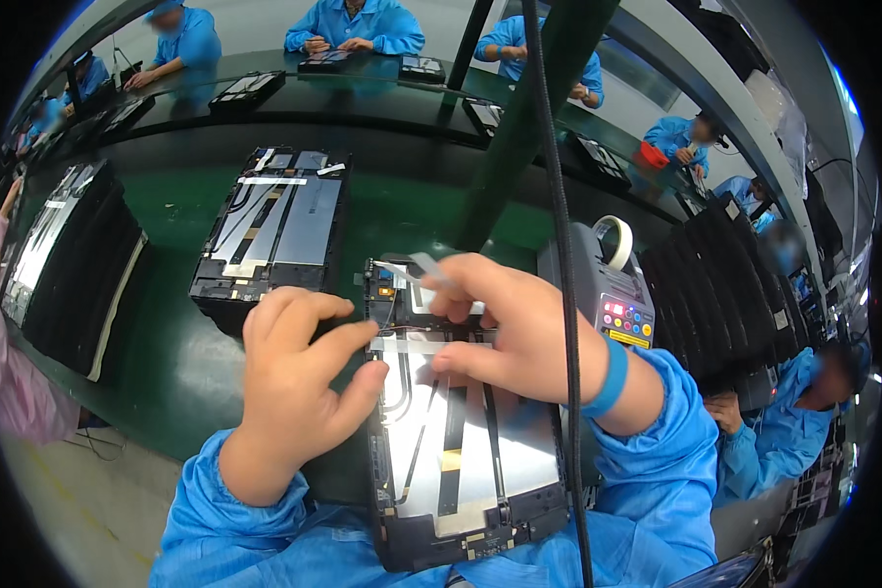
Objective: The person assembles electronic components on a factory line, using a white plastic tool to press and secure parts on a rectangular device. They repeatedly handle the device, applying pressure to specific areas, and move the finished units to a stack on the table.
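An opened tablet-like device lies in front of me, its silver battery and dark flat cables bare. A pale strip of tape crosses it near the top of the battery. My left hand hovers at the device's left edge, fingers apart, thumb and forefinger close to that strip's end. Over the upper part, my right hand has its fingers curled round a short translucent tape strip that sticks up from the fingertips. Those fingers hide some of the device's upper right.
A grey tape dispenser with lit buttons stands right of the device. Another opened device sits on a stack at left; further black stacks flank the bench. A black cable hangs in front. Co-workers sit across and beside.
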Available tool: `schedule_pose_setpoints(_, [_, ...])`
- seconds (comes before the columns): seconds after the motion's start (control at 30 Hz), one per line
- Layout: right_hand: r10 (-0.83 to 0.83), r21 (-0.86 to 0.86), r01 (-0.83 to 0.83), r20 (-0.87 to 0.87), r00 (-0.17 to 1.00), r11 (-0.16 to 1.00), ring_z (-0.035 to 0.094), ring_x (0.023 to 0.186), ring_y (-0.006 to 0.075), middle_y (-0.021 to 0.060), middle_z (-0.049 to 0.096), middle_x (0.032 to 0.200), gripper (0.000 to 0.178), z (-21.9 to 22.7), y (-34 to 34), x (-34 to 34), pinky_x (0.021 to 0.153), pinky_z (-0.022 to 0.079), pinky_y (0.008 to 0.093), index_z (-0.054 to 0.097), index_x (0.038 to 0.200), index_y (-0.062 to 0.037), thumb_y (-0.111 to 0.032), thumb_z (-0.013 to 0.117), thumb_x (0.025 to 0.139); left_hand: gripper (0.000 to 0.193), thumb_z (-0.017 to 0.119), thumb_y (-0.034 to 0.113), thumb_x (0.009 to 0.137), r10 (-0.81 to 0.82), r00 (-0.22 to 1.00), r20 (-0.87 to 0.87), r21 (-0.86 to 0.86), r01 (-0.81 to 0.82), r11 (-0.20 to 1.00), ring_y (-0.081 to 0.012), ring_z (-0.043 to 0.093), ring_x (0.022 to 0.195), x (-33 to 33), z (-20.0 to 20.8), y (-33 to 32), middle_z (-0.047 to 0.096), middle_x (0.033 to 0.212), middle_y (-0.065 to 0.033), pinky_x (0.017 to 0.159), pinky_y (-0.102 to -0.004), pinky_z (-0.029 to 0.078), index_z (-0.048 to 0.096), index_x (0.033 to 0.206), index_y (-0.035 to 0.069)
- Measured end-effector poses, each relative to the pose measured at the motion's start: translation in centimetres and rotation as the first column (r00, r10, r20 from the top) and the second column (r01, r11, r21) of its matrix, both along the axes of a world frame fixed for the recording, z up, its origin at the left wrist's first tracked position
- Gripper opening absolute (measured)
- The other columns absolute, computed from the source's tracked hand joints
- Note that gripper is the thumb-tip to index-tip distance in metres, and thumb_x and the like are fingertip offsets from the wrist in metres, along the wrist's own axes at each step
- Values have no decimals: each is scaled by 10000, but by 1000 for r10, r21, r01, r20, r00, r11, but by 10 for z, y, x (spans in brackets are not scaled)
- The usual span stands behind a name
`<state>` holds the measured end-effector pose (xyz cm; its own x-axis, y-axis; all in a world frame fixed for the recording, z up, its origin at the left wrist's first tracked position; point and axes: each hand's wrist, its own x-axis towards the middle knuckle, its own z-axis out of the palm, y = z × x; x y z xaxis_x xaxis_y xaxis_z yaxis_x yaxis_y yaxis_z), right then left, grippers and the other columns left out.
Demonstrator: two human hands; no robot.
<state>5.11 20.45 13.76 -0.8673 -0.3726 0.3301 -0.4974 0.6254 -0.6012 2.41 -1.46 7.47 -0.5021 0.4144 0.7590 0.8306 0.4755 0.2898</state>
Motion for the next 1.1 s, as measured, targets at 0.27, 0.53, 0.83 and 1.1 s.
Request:
schedule_pose_setpoints(0.27, [133, 139, -121, -81, 988, 983, 633, 730, 317, 110, 638, 739, 320, -6, -18, -53, 644, 496, 402, 534, 1084, -32, -37, 634, 780, 275, 651, 272, 732, -101, 988, 113, 15, 100, 995, -339, 512, 989, -13, -13, 0, 575, 991, -125, 878, -448, 393, 663, 904, 58])
schedule_pose_setpoints(0.53, [-4, 170, -34, 220, 975, 985, 617, 587, 179, 83, 601, 633, 329, -5, -20, -62, 569, 469, 277, 509, 1032, 32, -14, 637, 733, 312, 658, 318, 724, -124, 991, 57, 76, 119, 990, -366, 489, 1010, -21, -22, -1, 542, 1038, -156, 898, -474, 380, 661, 899, 60])
schedule_pose_setpoints(0.83, [8, 38, -18, 251, 968, 999, 536, 608, 80, 40, 546, 688, 262, 2, -5, -60, 535, 430, 247, 565, 985, -27, -72, 704, 768, 485, 547, 488, 829, -246, 946, 213, 141, 219, 965, -489, 324, 1286, -30, -39, 5, 457, 1262, -222, 1063, -567, 239, 673, 1050, 74])
schedule_pose_setpoints(1.1, [344, 363, -272, -152, 927, 891, 545, 827, 267, 63, 561, 834, 152, -3, -11, -66, 755, 447, 376, 648, 825, -71, -96, 750, 715, 500, 509, 535, 857, -296, 926, 236, 223, 245, 944, -513, 256, 1321, -32, -44, 10, 400, 1308, -249, 1088, -583, 177, 682, 1041, 103])
